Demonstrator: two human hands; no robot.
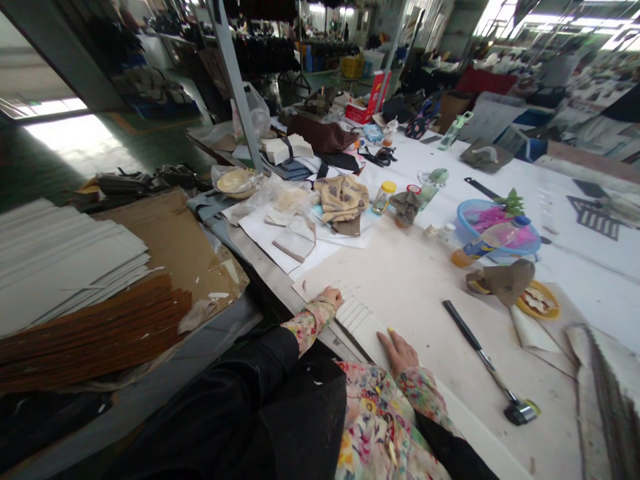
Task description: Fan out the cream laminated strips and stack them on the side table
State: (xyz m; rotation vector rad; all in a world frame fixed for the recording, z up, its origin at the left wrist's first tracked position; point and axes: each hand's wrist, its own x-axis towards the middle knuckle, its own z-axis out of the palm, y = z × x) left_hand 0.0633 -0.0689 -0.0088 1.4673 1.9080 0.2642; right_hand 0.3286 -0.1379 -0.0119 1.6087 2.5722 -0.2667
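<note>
Overlapping white strips (356,316) lie fanned out near the table's front edge. At their far left end is my left hand (331,296), its fingers curled closed; what they pinch, if anything, is too small to make out. My right hand (401,351) rests flat with fingers apart on the white material at the near end of the strips. A hammer (473,333) with a black grip and a dark round head lies on the table to the right of this hand.
Left of the table, white sheets (65,257) and brown pieces (95,327) are stacked on cardboard. Farther back are a patterned cloth (343,199), a yellow-lidded jar (385,198) and a blue basin (465,217). An orange drink bottle (483,247) leans at the basin, near a yellow dish (553,310).
</note>
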